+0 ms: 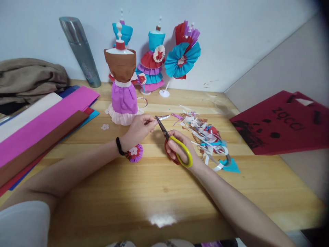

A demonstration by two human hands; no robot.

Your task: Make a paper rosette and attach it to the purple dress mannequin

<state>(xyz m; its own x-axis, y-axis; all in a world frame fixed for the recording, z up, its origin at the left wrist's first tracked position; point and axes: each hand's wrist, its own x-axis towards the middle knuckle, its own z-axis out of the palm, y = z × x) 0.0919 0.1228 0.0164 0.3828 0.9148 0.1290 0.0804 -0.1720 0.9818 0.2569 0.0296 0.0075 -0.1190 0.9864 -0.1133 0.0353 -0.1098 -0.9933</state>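
My right hand (178,145) grips a pair of scissors (183,151) with yellow and red handles. Their dark blades point up and left, toward the fingertips of my left hand (142,127). Thumb and forefinger of that hand are pinched together; what they hold, if anything, is too small to name. Just past the blade tips is a thin white strip (164,117); I cannot tell whether it is held. Under my left wrist lies a purple pleated paper rosette (136,153), partly hidden. Behind my left hand stands a small dress form (123,82) in brown and purple crepe paper.
Paper scraps (209,133) are heaped right of the scissors. More dressed forms (154,65) stand along the wall beside a bottle (83,55). Folded coloured paper (48,118) lies at left, a red bag (280,125) at right. A small white paper flower (105,127) lies on the table.
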